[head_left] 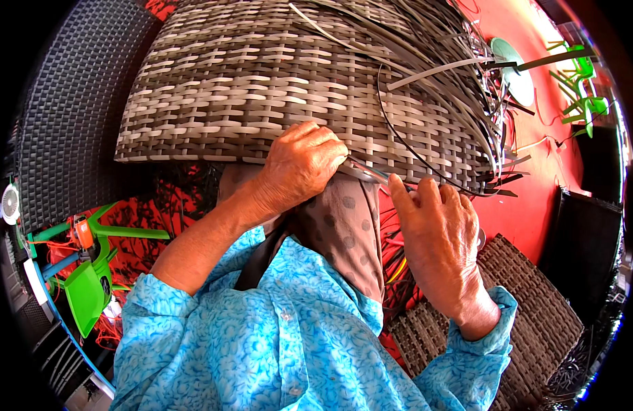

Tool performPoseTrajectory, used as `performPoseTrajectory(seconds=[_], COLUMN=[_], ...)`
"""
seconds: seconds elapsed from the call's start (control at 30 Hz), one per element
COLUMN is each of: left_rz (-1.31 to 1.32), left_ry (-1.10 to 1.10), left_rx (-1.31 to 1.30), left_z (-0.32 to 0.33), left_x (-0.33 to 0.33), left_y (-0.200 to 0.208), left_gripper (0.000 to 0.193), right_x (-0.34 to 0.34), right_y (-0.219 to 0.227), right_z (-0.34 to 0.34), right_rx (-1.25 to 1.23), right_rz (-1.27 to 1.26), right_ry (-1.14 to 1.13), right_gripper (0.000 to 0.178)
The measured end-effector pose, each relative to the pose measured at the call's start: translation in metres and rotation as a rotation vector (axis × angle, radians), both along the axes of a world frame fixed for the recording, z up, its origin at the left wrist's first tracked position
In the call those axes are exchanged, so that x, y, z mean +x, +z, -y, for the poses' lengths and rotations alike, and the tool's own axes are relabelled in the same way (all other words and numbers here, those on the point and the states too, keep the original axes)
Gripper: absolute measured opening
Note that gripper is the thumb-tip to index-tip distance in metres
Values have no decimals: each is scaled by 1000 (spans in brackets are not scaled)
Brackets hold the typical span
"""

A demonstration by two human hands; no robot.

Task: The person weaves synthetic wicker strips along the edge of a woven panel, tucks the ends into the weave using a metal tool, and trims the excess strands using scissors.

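A large woven grey-brown wicker panel (262, 89) lies over my lap, its near edge running past both hands. My left hand (303, 161) is closed at that edge, thumb side toward the right. What its fingers pinch is hidden. A tool with a shiny metal blade (368, 172) lies along the edge between my hands. My right hand (436, 240) is closed around its handle, mostly out of sight, with the index finger stretched along the tool. Loose flat wicker strips (433, 41) spread from the panel's right end, and a thin dark strand (399, 130) loops across the weave.
A dark woven piece (83, 103) stands at the left, above a green plastic chair (90, 288). Another brown woven piece (529, 308) lies at lower right beside a black box-like object (584, 253). Strip scraps litter the red floor (515, 226). Green chairs (584, 82) stand at far right.
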State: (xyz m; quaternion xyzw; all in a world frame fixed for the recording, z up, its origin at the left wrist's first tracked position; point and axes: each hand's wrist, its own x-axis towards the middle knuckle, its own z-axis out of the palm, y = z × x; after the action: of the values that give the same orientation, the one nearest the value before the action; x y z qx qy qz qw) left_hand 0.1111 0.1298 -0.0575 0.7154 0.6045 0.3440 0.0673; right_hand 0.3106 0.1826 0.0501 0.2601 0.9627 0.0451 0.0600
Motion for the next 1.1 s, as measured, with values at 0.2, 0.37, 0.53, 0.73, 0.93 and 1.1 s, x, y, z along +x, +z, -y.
performPoseTrajectory(seconds=[0.2, 0.37, 0.53, 0.73, 0.93, 1.1], left_rz=[12, -8, 34, 45, 65, 42], left_ry=[8, 31, 55, 41, 29, -3], left_rx=[15, 45, 119, 118, 4, -14], left_z=[0, -1, -5, -6, -2, -5], left_x=[2, 3, 4, 2, 0, -1], left_y=[-4, -7, -10, -12, -2, -1], left_gripper=[5, 6, 4, 4, 2, 3], right_x=[6, -1, -6, -6, 0, 24], right_y=[-6, 0, 6, -8, -13, -45], right_z=[8, 13, 12, 9, -10, -56], right_rx=[-29, -55, -31, -56, -30, -138], right_rz=[23, 104, 145, 51, -8, -244], right_ry=[-45, -126, -102, -60, 80, 215], right_gripper=[38, 46, 44, 44, 40, 33])
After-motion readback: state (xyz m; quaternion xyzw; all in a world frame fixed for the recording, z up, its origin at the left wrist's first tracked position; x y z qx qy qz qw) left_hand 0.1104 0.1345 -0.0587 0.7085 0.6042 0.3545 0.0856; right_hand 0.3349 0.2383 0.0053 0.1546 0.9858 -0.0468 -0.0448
